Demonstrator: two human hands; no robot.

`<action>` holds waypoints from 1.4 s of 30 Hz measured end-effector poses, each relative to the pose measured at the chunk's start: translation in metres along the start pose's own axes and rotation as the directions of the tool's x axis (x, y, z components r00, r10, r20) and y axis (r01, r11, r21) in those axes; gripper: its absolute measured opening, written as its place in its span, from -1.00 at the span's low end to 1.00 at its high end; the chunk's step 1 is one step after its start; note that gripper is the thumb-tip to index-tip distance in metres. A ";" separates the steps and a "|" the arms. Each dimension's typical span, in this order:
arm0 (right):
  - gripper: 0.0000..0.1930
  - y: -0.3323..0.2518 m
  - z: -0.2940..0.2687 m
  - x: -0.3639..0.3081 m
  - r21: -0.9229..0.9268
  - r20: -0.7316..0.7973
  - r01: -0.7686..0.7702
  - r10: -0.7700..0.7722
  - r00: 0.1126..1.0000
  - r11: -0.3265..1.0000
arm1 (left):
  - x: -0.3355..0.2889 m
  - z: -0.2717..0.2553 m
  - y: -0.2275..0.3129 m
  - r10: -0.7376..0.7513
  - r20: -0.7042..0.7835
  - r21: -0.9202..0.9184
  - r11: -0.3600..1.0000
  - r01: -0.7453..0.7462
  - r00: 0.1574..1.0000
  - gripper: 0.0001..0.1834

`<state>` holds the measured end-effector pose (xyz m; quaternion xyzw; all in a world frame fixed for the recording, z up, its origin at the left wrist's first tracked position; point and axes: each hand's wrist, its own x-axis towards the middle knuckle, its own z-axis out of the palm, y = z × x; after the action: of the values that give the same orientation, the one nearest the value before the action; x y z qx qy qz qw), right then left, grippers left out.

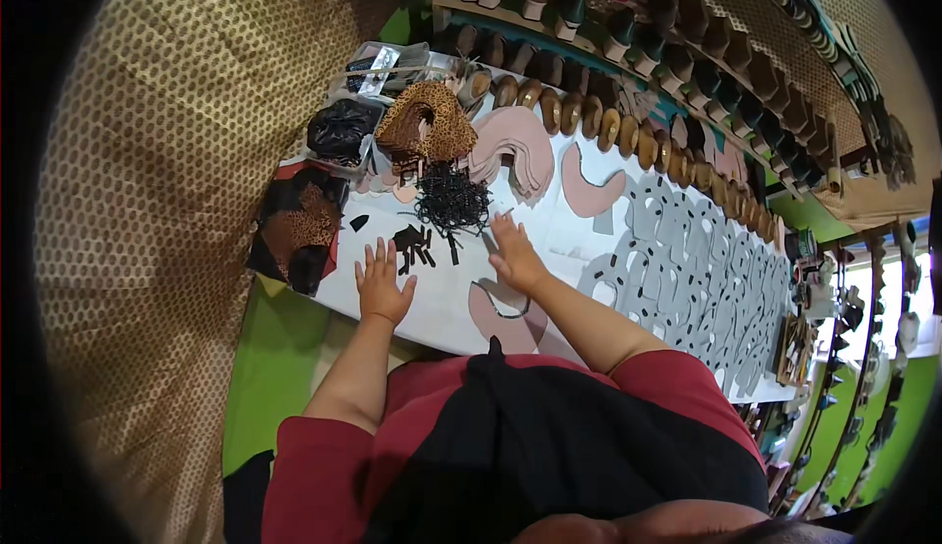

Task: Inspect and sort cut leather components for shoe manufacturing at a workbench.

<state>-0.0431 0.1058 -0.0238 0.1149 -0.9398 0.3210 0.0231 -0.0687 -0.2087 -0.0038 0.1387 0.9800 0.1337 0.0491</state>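
Note:
My left hand (383,287) is open over the white table (437,304), fingers spread, just beside a small scatter of short black strips (416,248). My right hand (518,258) is also open, its fingertips close to a tangled heap of thin black strips (453,201). Neither hand appears to hold anything. Between my hands and my body, a pink curved cut piece (491,320) lies partly over the table's near edge. Another pink curved piece (592,194) rests farther right. Behind the black heap are stacked pink curved pieces (512,142) and stacked leopard-print pieces (424,122).
Grey cut pieces with small dark bits (687,274) cover the table's right side. Brown glossy shoe lasts (589,115) line its back edge, below shelves of heeled shoes (618,34). Plastic tubs (343,132) and dark scraps (299,230) sit left, beside a patterned curtain (186,152).

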 end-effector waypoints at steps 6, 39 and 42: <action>-0.07 -0.013 0.006 -0.009 -0.081 0.093 0.142 -0.134 0.987 0.986 | 0.002 -0.003 0.001 0.009 0.038 0.008 1.000 -0.009 0.999 -0.05; -0.12 -0.013 -0.005 -0.015 -0.219 0.194 0.185 -0.143 0.971 0.958 | 0.001 -0.005 0.004 0.002 0.057 0.027 1.000 -0.003 0.998 -0.09; -0.10 -0.011 -0.003 -0.012 -0.216 0.177 0.197 -0.160 0.971 0.956 | 0.001 -0.004 0.001 -0.003 0.047 0.028 1.000 0.002 0.999 -0.09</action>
<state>-0.0286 0.1020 -0.0162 0.2210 -0.9554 0.1955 -0.0089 -0.0697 -0.2081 0.0000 0.1413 0.9805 0.1165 0.0706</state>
